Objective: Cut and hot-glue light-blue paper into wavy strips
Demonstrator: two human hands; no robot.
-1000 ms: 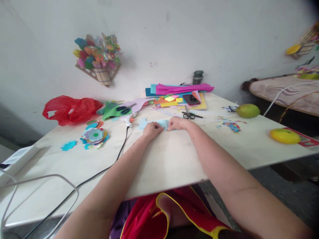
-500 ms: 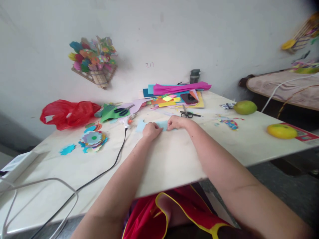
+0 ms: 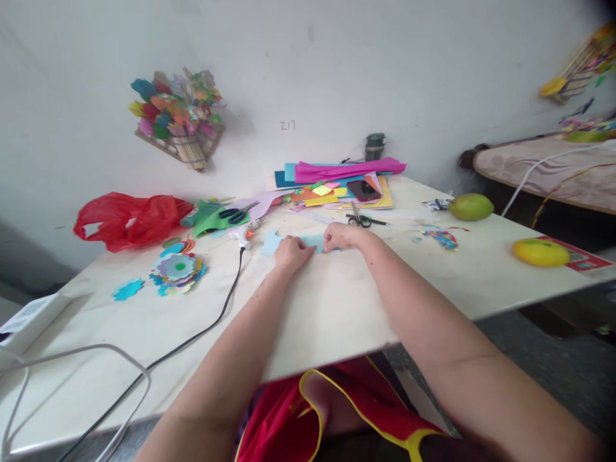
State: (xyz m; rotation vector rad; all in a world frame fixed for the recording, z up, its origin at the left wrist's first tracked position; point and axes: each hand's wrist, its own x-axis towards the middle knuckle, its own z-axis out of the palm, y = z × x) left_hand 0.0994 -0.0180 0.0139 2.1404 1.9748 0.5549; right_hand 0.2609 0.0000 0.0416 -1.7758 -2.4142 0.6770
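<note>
A light blue sheet of paper (image 3: 271, 242), with a notch cut from its top edge, lies flat on the table under both hands. My left hand (image 3: 292, 253) presses its middle down, fingers bent and close together. At the sheet's right part, my right hand (image 3: 342, 237) has its fingers curled in a pinch on the paper; whether something small is also between them is hidden. Just beyond the right hand lie dark-handled scissors (image 3: 359, 220). A white glue gun (image 3: 243, 240) rests left of the sheet.
Layered paper flowers (image 3: 178, 267) and a red plastic bag (image 3: 132, 221) are at the left. Coloured sheets (image 3: 349, 171) and a phone (image 3: 363, 190) lie at the back. Two mangoes (image 3: 471, 207) sit at the right. A black cord (image 3: 212, 328) crosses the table's left side.
</note>
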